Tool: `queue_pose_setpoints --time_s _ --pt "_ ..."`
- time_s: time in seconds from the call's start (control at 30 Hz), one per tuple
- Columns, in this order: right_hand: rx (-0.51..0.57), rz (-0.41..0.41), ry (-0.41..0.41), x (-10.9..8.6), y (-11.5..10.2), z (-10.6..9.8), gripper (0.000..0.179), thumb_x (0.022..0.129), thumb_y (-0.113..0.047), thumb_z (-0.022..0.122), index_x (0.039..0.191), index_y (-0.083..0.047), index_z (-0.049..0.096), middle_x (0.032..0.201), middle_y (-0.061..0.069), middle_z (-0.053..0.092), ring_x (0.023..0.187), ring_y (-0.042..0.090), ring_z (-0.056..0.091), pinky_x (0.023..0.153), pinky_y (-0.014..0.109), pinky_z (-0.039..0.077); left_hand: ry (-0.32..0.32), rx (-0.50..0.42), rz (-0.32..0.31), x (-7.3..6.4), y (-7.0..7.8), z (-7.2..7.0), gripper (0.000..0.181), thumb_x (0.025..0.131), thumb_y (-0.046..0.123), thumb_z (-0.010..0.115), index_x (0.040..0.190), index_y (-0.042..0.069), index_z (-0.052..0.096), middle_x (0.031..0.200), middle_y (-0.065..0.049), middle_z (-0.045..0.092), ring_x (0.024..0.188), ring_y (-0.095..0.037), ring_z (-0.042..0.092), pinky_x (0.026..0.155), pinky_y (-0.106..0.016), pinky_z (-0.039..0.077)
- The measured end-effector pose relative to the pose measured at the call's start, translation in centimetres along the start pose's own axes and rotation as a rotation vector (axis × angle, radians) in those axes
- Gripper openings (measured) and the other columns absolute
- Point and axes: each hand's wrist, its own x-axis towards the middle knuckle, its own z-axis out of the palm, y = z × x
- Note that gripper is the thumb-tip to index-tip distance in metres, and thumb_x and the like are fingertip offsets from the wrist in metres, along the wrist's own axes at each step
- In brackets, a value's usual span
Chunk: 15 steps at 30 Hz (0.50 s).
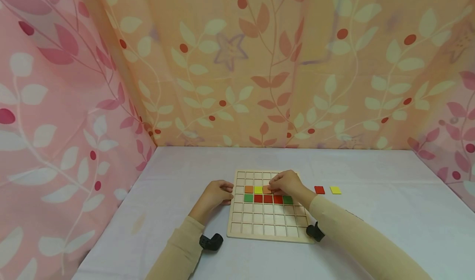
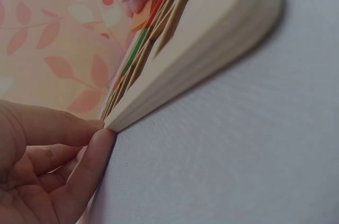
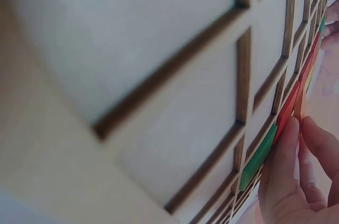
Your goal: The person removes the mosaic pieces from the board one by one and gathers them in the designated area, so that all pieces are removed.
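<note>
A square wooden grid board (image 1: 254,230) lies on the table. At its left edge is my left hand (image 1: 215,193); thumb and finger pinch the rim in the left wrist view. My right hand (image 1: 288,184) reaches over the board and pinches an orange tile (image 1: 266,189) at one cell, its fingers hiding part of it. Left of that tile sit a yellow tile (image 1: 258,189) and another orange tile (image 1: 249,189). In the row below, a green tile (image 1: 248,198), several red tiles (image 1: 268,198) and a second green tile (image 1: 287,200) stand side by side.
Right of the board, a loose red tile (image 1: 319,190) and a loose yellow tile (image 1: 335,190) lie on the white tabletop (image 1: 193,164). Patterned cloth (image 1: 230,86) hangs behind the table and at both sides. A black device (image 1: 211,242) is on each wrist.
</note>
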Motion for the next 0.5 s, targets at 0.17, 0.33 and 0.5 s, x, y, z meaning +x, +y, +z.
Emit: queue_pose_setpoints --time_s 0.17,0.33,0.5 --pt "-0.003 0.003 0.025 0.1 0.0 0.0 0.013 0.086 -0.003 0.073 0.097 0.006 0.073 0.083 0.009 0.076 0.064 0.012 0.068 0.063 0.028 0.061 0.004 -0.006 -0.009 0.0 0.0 0.1 0.036 0.082 -0.012 0.068 0.117 -0.007 0.064 0.1 -0.014 0.064 0.076 -0.015 0.062 0.064 -0.026 0.06" --pt "-0.038 0.014 0.008 -0.1 0.0 -0.8 0.016 0.089 -0.006 0.072 0.1 0.006 0.073 0.081 0.006 0.074 0.063 0.011 0.067 0.064 0.027 0.061 0.01 -0.005 -0.013 0.1 0.0 0.2 0.035 0.082 -0.012 0.068 0.116 -0.006 0.065 0.099 -0.013 0.064 0.076 -0.014 0.062 0.064 -0.025 0.06" --pt "0.003 0.014 -0.016 -0.6 0.0 -2.0 0.021 0.088 -0.004 0.071 0.104 0.009 0.071 0.077 0.005 0.072 0.061 0.01 0.066 0.063 0.025 0.061 0.011 -0.006 -0.005 0.0 0.1 0.1 0.036 0.081 -0.012 0.068 0.116 -0.007 0.064 0.098 -0.013 0.064 0.076 -0.014 0.062 0.063 -0.025 0.059"
